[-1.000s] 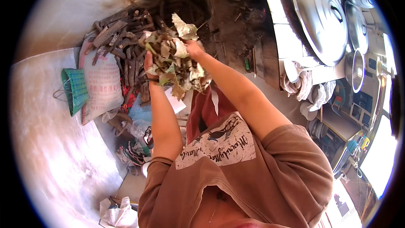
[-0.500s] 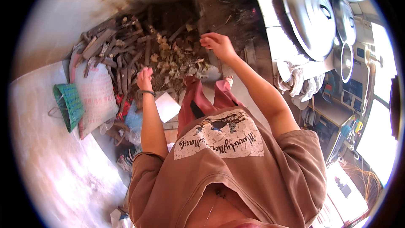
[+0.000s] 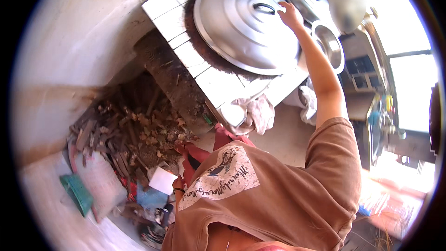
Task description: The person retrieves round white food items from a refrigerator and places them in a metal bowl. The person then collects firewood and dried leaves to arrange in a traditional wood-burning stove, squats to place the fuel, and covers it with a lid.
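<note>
A large domed metal lid (image 3: 232, 37) covers a wide pan set into a white-tiled stove (image 3: 160, 7). Its black handle (image 3: 264, 8) sits on top of the dome. Reaching over the lid, my right hand (image 3: 291, 17) is just right of that handle, with thumb and fingers apart and nothing between them. My left hand (image 3: 178, 184) hangs low by my thigh, beside a pale flat board or sheet (image 3: 162, 180); its fingers are too hidden to make out.
Behind stands a second lidded pot (image 3: 305, 0), with a metal basin (image 3: 329, 46) to its right. Cloths (image 3: 259, 115) hang over the stove's front edge. Firewood (image 3: 95, 132), dry leaves (image 3: 158, 130), a pale sack (image 3: 100, 176) and a green woven bag (image 3: 76, 193) lie at the left.
My view has turned right toward the stove. My right hand has gone from above the leaves and firewood to beside the lid's handle. My left hand has dropped to my side.
</note>
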`<state>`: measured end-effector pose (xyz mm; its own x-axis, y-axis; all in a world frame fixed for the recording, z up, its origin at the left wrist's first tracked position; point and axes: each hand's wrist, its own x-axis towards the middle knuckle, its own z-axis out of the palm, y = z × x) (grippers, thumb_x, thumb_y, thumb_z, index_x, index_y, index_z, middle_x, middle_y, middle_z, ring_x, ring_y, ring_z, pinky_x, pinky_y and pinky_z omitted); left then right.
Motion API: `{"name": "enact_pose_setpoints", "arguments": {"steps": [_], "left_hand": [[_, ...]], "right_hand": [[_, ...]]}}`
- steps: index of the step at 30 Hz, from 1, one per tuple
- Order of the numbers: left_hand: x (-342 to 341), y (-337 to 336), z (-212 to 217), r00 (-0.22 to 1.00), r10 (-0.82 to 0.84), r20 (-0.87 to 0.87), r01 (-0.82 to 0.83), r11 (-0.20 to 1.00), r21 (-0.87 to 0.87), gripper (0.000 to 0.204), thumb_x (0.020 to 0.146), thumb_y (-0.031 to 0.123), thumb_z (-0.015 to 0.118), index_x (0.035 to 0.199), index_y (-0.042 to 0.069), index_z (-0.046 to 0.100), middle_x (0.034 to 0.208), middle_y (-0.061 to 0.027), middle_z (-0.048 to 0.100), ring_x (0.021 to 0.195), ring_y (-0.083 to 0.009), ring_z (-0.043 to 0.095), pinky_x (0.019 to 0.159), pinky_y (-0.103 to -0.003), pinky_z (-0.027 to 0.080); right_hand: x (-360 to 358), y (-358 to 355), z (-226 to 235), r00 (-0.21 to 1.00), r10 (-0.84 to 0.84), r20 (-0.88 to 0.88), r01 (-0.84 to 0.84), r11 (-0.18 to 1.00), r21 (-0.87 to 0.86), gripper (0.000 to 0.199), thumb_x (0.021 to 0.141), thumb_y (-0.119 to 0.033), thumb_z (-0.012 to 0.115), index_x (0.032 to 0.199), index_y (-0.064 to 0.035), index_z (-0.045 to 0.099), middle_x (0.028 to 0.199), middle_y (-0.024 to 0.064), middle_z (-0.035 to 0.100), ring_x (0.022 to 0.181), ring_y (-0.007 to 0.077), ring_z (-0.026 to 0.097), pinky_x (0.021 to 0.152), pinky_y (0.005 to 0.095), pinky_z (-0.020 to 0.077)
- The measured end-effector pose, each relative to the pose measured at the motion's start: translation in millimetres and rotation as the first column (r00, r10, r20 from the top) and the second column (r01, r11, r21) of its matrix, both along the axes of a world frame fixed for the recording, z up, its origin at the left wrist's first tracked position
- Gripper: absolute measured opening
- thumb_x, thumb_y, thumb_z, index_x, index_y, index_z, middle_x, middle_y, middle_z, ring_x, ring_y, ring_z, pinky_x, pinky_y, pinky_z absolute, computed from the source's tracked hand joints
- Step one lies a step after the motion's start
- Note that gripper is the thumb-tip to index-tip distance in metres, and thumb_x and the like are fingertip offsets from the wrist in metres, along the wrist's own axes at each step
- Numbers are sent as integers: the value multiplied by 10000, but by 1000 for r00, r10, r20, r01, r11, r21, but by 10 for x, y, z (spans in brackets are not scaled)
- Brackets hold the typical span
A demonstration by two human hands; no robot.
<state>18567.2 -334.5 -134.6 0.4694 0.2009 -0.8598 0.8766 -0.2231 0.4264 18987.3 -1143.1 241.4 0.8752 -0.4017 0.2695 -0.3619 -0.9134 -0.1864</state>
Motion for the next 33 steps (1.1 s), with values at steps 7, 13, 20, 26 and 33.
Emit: {"name": "enact_pose_setpoints", "arguments": {"steps": [7, 13, 20, 26, 33], "left_hand": [[-999, -1016, 495, 935, -222, 275, 117, 929, 352, 469, 934, 431, 612, 1046, -6, 737, 853, -133, 730, 760, -222, 693, 672, -347, 553], [-1573, -1583, 910, 945, 327, 29, -328, 937, 120, 451, 942, 417, 613, 944, -20, 722, 838, -122, 726, 699, -202, 676, 607, -344, 543], [-1764, -1616, 626, 986, 114, 125, -132, 980, 148, 465, 936, 427, 614, 971, -26, 709, 845, -112, 722, 697, -205, 677, 587, -332, 554], [-1659, -1286, 389, 976, 55, 211, -79, 991, 109, 471, 934, 432, 611, 996, -26, 699, 850, -108, 719, 697, -212, 677, 577, -331, 560], [-1613, -594, 213, 995, -50, 89, 47, 998, 43, 463, 939, 431, 597, 1031, -13, 689, 853, -114, 718, 703, -232, 676, 584, -352, 555]], "right_hand": [[756, -450, -674, 888, -11, -459, -28, 997, -79, 301, 861, -161, 560, 1131, -178, 690, 1126, 126, 705, 1113, 338, 650, 901, 448, 511], [817, -321, -590, 901, 173, -397, -241, 962, -127, 263, 887, -257, 633, 1119, -144, 682, 1104, 150, 696, 1079, 363, 643, 888, 460, 508], [867, -16, -605, 903, 92, -420, -175, 971, -165, 247, 895, -163, 526, 1077, -117, 686, 1141, 166, 688, 1108, 353, 643, 909, 449, 513], [654, -61, -471, 991, 13, -134, -52, 955, -292, 338, 903, -288, 618, 1230, -203, 630, 1242, 109, 628, 1061, 354, 659, 863, 462, 527], [-772, 2408, -312, 745, 656, 120, -666, 743, 67, 266, 881, -248, 647, 1137, -178, 665, 1080, 57, 681, 779, 320, 684, 652, 446, 547]]}}
